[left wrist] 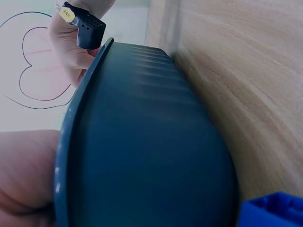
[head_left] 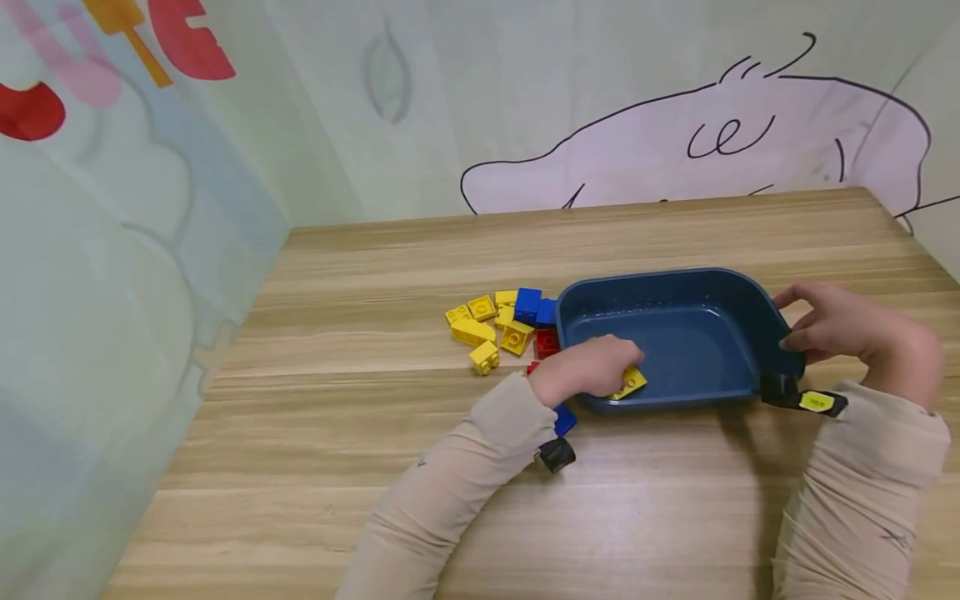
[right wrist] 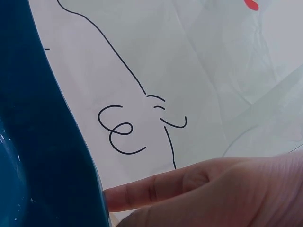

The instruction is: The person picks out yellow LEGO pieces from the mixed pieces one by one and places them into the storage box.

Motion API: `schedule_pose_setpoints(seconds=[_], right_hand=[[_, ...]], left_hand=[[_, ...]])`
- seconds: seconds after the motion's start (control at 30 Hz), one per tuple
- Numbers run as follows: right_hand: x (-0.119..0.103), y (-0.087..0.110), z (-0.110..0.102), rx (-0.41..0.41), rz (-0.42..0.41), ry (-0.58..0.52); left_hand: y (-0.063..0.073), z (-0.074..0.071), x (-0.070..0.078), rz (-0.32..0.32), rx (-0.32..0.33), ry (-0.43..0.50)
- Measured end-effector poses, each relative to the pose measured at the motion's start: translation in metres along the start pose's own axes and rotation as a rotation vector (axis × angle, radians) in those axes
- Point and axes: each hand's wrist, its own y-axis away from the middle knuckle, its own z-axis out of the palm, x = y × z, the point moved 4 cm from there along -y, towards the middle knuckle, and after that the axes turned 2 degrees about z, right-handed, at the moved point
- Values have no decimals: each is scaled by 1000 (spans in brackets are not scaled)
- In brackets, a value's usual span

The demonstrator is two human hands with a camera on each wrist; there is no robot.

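A dark blue plastic bin (head_left: 678, 350) sits on the table. My left hand (head_left: 592, 367) reaches over its near left corner, holding a yellow toy brick (head_left: 632, 382) low inside the bin. Part of that brick is hidden under the fingers. At the opposite end, my right hand (head_left: 847, 321) grips the right rim, fingertips against the edge. In the right wrist view a finger (right wrist: 151, 191) touches the bin's rim (right wrist: 90, 156). The left wrist view shows the bin's outer side wall (left wrist: 147, 142) close up, with a blue brick (left wrist: 272, 213) beside it.
Several yellow bricks (head_left: 472, 332) lie left of the bin. Blue bricks (head_left: 528, 305) and a red brick (head_left: 547, 342) lie against its left end. Another blue brick (head_left: 564, 420) is partly under the left wrist. Printed walls stand behind and left of the wooden table (head_left: 337, 400).
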Motion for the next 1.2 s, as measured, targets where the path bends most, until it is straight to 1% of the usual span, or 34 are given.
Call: schedule_pose_setpoints(seconds=[0.17, 0.3, 0.37, 0.43, 0.53, 0.6, 0.67, 0.77, 0.83, 0.9, 0.97, 1.07, 1.13, 1.2], right_hand=[[3, 1, 0, 0, 3, -11], [3, 2, 0, 2, -5, -10], [3, 3, 0, 2, -4, -10], [3, 3, 0, 3, -2, -11], [3, 4, 0, 4, -1, -8], [2, 4, 0, 3, -2, -6], [2, 3, 0, 0, -6, -3], [1, 3, 0, -7, -8, -4], [1, 2, 0, -7, -9, -3], [0, 3, 0, -3, -7, -5], [0, 2, 0, 2, -6, -4], [0, 2, 0, 5, -4, -3], [1, 2, 0, 4, -4, 3], [1, 2, 0, 2, -5, 5]], left_hand=[[-1, 0, 1, -6, 8, -3], [-1, 0, 1, -31, 17, 6], [-1, -1, 1, -41, 36, 14], [3, -5, 1, -41, 78, -6], [15, -19, 1, -37, 205, -57], [28, -30, -2, -53, 301, -87], [42, -40, -8, -84, 388, -76], [62, -49, -21, -142, 469, -24], [72, -50, -31, -156, 506, -14], [80, -49, -41, -165, 528, -31], [87, -46, -51, -173, 543, -65], [96, -38, -63, -204, 553, -106], [101, -32, -68, -215, 556, -132], [105, -26, -72, -212, 560, -159]])
